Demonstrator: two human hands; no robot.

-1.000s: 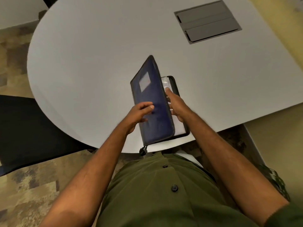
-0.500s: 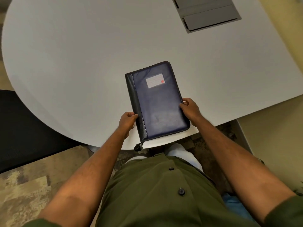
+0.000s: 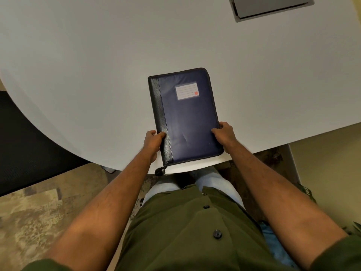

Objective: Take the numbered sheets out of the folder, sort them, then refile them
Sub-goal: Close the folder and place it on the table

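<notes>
At the near edge of the white desk (image 3: 97,75), the closed navy zip folder (image 3: 187,118) lies flat with its long axis running away from me, my left hand (image 3: 153,142) gripping its spine side, my right hand (image 3: 224,134) its opening side, fingers curled on both edges.

White table (image 3: 97,55), rounded at the near-left edge, filling the upper view. Grey hatch (image 3: 271,6) set flush into its top at the far right, cut off by the frame, one lid edge showing a dark slot. Black chair (image 3: 25,145) at the left, partly under the tabletop. Mottled beige and brown carpet (image 3: 39,218) below it. Yellowish wall (image 3: 330,169) at the right, beyond the table's straight edge. Green leaves (image 3: 307,192) low at the right. Olive buttoned shirt (image 3: 191,231) at the bottom centre.
</notes>
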